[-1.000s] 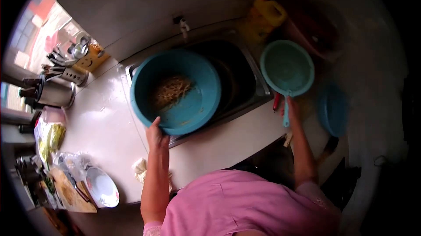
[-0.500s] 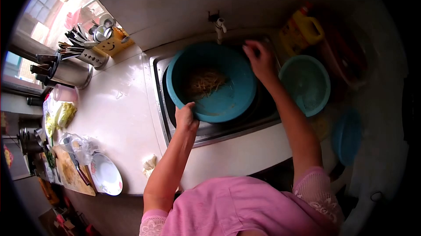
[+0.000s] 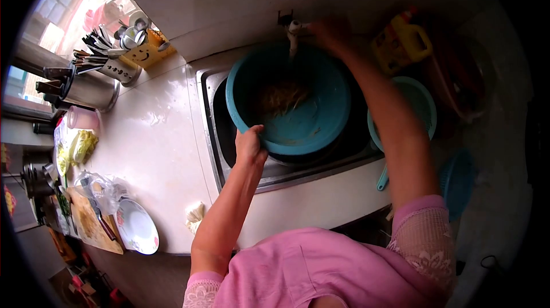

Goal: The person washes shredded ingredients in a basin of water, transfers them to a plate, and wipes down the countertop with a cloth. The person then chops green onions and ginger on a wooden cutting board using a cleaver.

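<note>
My left hand (image 3: 250,143) is closed on the near-left rim of a blue plastic basin (image 3: 295,143). Inside the basin lies a clump of thin, pale brown strands (image 3: 281,99), too dark to name for certain. The basin sits tilted in a steel sink (image 3: 215,162). Over its far rim hangs a white tap (image 3: 293,36). My right hand (image 3: 331,36) is beside the tap's handle, dark and smeared, so its fingers are hard to make out and I cannot tell whether it touches the handle.
Right of the sink are a teal handled strainer or ladle (image 3: 421,93), partly behind my forearm, and a yellow jug (image 3: 401,44). Leftward on the counter (image 3: 154,136) stand utensil holders (image 3: 120,70), cabbage (image 3: 85,146), a cutting board (image 3: 86,216) with a knife, and a white plate (image 3: 136,226).
My right hand has moved up and left from the basin's right side to the tap. The basin has shifted slightly right, my left hand still on its rim.
</note>
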Available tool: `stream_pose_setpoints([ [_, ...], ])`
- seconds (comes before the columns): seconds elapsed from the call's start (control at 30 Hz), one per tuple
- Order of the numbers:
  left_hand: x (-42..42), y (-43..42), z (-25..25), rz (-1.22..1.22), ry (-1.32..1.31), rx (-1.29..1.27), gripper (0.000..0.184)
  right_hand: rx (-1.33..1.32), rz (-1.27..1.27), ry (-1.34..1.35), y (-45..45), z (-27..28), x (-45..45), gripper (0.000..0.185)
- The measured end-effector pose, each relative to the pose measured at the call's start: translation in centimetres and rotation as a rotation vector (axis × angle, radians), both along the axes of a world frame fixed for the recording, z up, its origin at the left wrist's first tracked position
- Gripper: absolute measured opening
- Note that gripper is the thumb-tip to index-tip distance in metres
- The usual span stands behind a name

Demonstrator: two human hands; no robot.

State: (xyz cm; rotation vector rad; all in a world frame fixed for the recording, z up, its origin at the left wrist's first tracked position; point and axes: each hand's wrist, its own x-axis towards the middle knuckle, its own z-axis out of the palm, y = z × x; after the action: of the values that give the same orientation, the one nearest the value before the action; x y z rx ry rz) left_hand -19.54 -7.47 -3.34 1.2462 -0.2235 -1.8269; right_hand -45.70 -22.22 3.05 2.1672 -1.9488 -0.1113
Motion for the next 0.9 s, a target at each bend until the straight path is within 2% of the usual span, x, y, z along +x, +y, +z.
stream_pose_setpoints([
  [0.13,-0.4,0.0,-0.5,0.039,0.014,0.002,0.042,-0.047,0.138,0.122,-1.4,-0.1,-0.6,0.024],
  [0.2,0.0,-0.6,-2.2,-0.001,-0.025,0.072,0.036,0.112,0.138,-0.053,-2.1,-0.3,1.0,0.031],
  [0.23,0.0,-0.6,-2.6,0.014,-0.062,0.092,0.034,-0.013,0.249,-0.288,-3.5,-3.9,-1.0,0.03],
  [0.3,-0.5,-0.1,-3.2,0.065,-0.066,0.063,0.033,0.063,0.203,-0.379,-5.4,-6.7,-1.8,0.033],
  [0.33,-0.8,0.0,-3.5,0.09,-0.032,0.005,0.035,0.242,0.052,-0.207,-5.0,-4.3,-0.7,0.037],
  [0.4,-1.0,0.1,-3.0,0.133,-0.011,-0.013,0.039,0.291,-0.171,-0.183,-3.8,-1.8,2.0,0.042],
  [0.43,-1.1,0.2,-2.7,0.137,0.005,-0.029,0.04,0.299,-0.151,-0.188,-3.5,-1.0,2.7,0.042],
  [0.5,-1.2,0.3,-1.6,0.137,0.02,-0.034,0.042,0.339,-0.271,-0.143,-3.2,0.0,3.3,0.044],
  [0.6,-1.2,0.4,-1.4,0.176,0.026,-0.064,0.041,0.313,-0.315,-0.131,-3.2,0.2,3.7,0.044],
  [0.7,-0.3,0.0,-2.5,0.038,-0.185,-0.003,0.026,0.181,-0.215,-0.211,-1.9,0.9,3.7,0.035],
  [0.73,-0.1,-0.2,-4.0,0.038,-0.101,-0.014,0.026,0.121,-0.21,-0.213,-2.6,-0.6,2.4,0.034],
  [0.83,-0.2,0.0,-1.2,0.143,-0.011,-0.007,0.035,-0.055,-0.38,-0.168,-5.3,-5.9,-1.4,0.032],
  [0.9,-0.1,-0.1,-1.5,0.141,0.002,-0.01,0.042,0.166,-0.42,-0.286,-3.8,-2.1,2.7,0.034],
])
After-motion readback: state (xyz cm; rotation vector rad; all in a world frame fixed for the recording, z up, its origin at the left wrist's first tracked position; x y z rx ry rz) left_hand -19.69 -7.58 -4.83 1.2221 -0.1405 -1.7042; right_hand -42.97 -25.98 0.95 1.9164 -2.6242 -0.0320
